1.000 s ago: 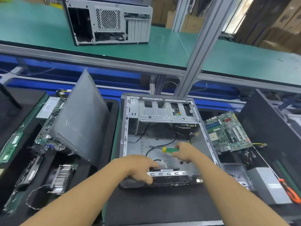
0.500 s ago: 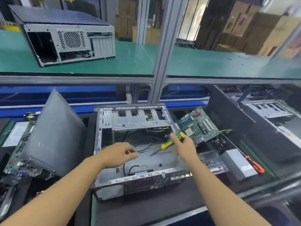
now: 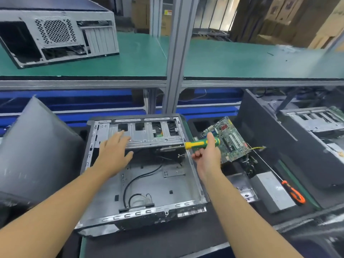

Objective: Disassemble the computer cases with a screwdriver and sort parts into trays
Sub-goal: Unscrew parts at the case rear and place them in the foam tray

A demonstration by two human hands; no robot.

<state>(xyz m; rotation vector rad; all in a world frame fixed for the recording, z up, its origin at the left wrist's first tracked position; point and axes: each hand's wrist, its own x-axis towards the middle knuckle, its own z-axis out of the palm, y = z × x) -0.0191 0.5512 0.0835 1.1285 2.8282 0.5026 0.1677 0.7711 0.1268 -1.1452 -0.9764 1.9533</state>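
Case stripped, drive cage remaining.
The open grey steel computer case (image 3: 158, 183) lies before me; my left hand (image 3: 113, 151), fingers straight, rests on its silver perforated drive cage (image 3: 149, 135), probably to steady it, while my right hand (image 3: 206, 156) grips the green-and-yellow-handled screwdriver (image 3: 198, 143) at the case's far right wall.

Head-worn camera looks forward and down, close over left hand (image 3: 113, 151) and right hand (image 3: 208, 157); shelf (image 3: 242, 60) lies beyond them.

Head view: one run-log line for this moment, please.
left hand: open, over drive cage | right hand: grips green screwdriver | case: open | motherboard: right of case
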